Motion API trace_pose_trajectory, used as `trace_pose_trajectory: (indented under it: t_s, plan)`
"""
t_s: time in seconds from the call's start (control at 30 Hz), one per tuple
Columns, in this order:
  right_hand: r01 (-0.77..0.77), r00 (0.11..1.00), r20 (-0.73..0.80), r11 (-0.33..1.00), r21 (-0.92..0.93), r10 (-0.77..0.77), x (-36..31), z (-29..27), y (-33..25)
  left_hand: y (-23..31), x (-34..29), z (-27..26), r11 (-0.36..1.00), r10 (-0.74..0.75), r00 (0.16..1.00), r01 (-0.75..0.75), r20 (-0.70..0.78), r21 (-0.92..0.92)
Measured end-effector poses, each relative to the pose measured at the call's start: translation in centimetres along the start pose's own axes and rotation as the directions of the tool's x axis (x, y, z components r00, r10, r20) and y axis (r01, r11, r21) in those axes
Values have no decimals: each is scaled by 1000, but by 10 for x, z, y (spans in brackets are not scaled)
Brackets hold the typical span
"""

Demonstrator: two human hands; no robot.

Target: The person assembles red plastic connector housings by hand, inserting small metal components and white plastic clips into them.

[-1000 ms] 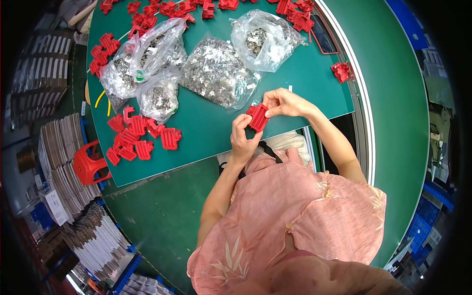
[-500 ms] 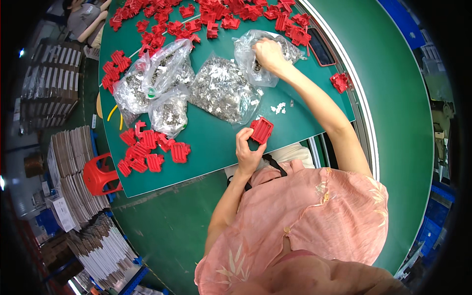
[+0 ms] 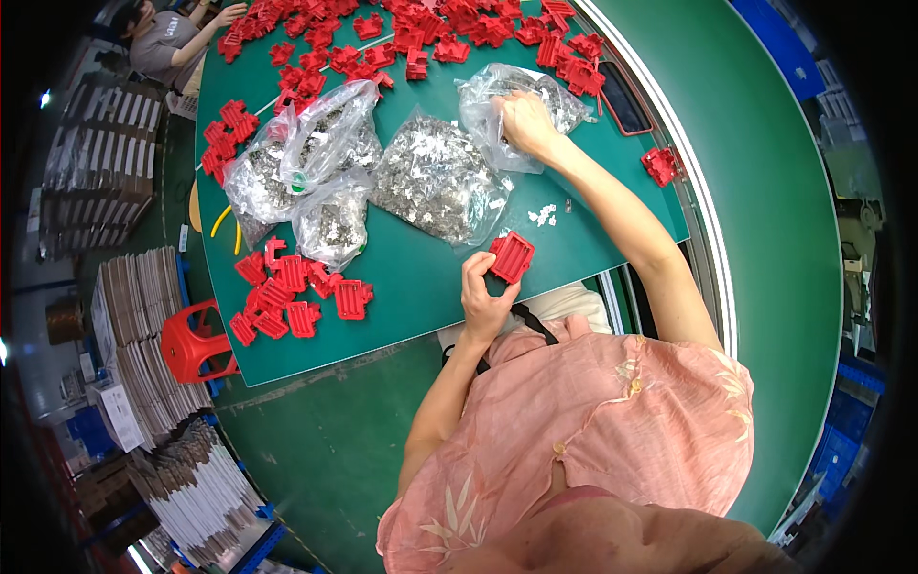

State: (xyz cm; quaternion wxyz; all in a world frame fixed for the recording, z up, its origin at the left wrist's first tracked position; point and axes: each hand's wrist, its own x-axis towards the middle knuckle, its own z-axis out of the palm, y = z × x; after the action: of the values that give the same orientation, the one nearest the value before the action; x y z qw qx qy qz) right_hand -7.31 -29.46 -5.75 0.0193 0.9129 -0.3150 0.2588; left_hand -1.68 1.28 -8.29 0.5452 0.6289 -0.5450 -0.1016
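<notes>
Head view: The left hand (image 3: 486,303) grips a red plastic part (image 3: 512,256) over the bench (image 3: 411,316), close to its near edge. The right hand (image 3: 528,122) is at the mouth of an open clear bag (image 3: 481,94) toward the far right; its fingertips are hidden, so its grip cannot be determined. Small white pieces (image 3: 542,216) lie near the held part. Further red parts (image 3: 354,298) lie near the bench's near left corner.

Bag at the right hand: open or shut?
Open. The clear bag's loose mouth is spread around the right hand, and small grey parts show in it.
</notes>
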Motion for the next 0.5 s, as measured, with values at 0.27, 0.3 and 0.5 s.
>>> trace_pose_trajectory:
  t_s: [0.27,0.3,0.5]
  plan:
    - [14,1000,-8,982,191,-13,0,-10,1,0,0,0,1000,-12,1000,12,-22,8]
    - [-33,999,-29,952,305,44,0,-13,0,0,1,0,1000,-13,1000,13,-19,-1]
    - [-344,925,88,716,608,369,-20,-59,-3,1,0,2,1000,-19,999,20,-39,13]
